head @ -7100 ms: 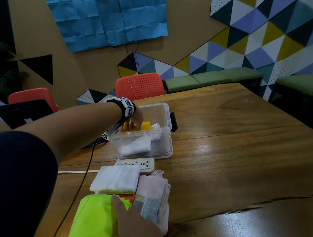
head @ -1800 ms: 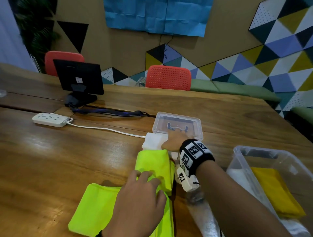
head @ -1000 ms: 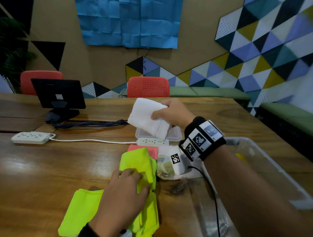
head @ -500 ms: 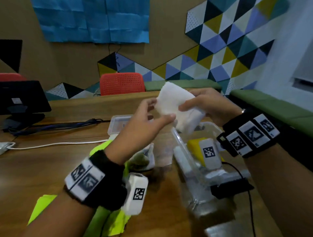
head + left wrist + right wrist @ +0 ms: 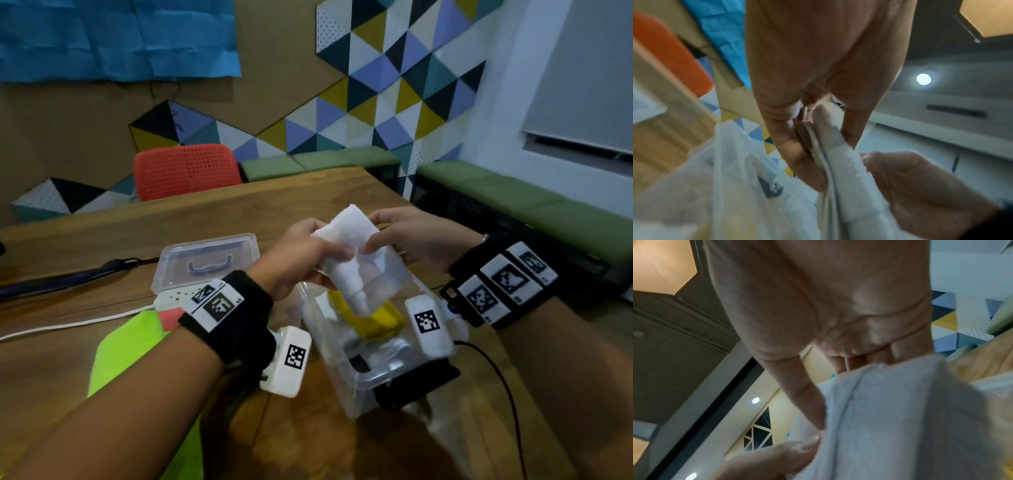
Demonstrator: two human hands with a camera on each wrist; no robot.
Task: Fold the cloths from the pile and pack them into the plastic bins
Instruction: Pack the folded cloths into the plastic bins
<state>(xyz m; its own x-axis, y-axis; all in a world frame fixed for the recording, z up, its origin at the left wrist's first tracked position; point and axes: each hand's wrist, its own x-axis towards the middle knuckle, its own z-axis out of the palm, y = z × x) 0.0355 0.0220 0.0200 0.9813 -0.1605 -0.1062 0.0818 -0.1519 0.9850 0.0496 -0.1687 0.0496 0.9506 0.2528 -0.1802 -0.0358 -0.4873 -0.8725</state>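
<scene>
Both hands hold a folded white cloth [image 5: 349, 246] in the air, just above the open clear plastic bin [image 5: 363, 385]. My left hand [image 5: 330, 253] pinches its left edge and my right hand [image 5: 373, 236] grips its right side. The cloth's lower end hangs down into the bin's mouth. Inside the bin lie a folded yellow cloth [image 5: 375, 323] and white cloths. In the left wrist view, thumb and fingers [image 5: 797, 155] squeeze the white cloth [image 5: 840, 155]. The right wrist view shows my thumb lying on the white cloth [image 5: 900, 418].
The bin's clear lid [image 5: 205, 260] lies on the wooden table [image 5: 274, 205] behind my left wrist, with a white power strip [image 5: 171, 298] and its cable in front of it. A neon green cloth [image 5: 126, 346] and a red cloth [image 5: 169, 317] lie at the left. A red chair [image 5: 185, 169] stands behind.
My left hand has left the neon green cloth and taken hold of the white cloth, which my right hand held alone. Both hands have brought it down over the bin.
</scene>
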